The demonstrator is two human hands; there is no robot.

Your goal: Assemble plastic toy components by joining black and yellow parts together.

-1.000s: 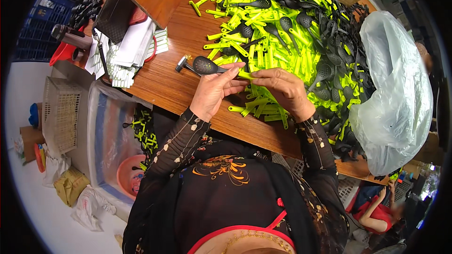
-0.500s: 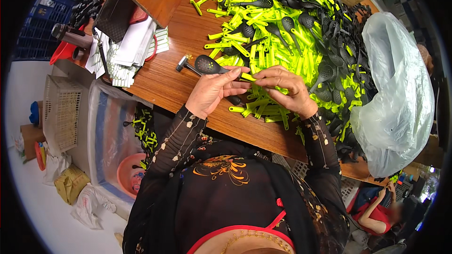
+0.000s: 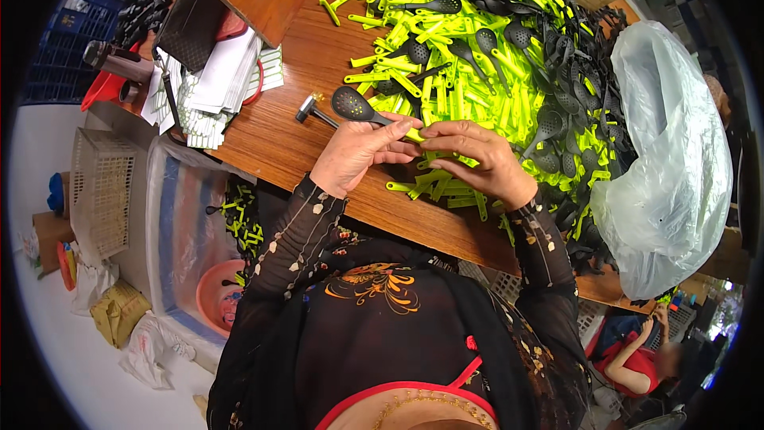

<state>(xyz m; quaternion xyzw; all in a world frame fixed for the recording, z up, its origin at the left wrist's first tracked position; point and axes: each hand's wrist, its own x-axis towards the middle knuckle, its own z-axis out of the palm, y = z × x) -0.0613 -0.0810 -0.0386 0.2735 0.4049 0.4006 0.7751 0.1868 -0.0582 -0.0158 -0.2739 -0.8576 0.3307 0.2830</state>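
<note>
A black slotted spoon (image 3: 352,103) with a perforated bowl and a yellow-green handle is held over the table, its bowl toward the left. My left hand (image 3: 358,151) is closed around the spoon's neck, thumb on top. At the handle's right end, the fingers of my right hand (image 3: 481,155) lie over the green part and cover its tip; the thumb sits lower. Just behind the spoon bowl lies a small hammer (image 3: 305,108), its shaft partly hidden by the spoon and my left hand.
Yellow-green handles (image 3: 461,103) and black spoons (image 3: 549,127) form a large pile. A clear plastic bag (image 3: 668,159) bulges at the right. Papers (image 3: 227,80) and a flask (image 3: 119,62) stand left. Below left is a pink basin (image 3: 211,295). A person in red (image 3: 633,362) sits lower right.
My right hand has shifted slightly left along the handle, and its thumb has come away from the fingertips. The spoon and my left hand have barely moved.
</note>
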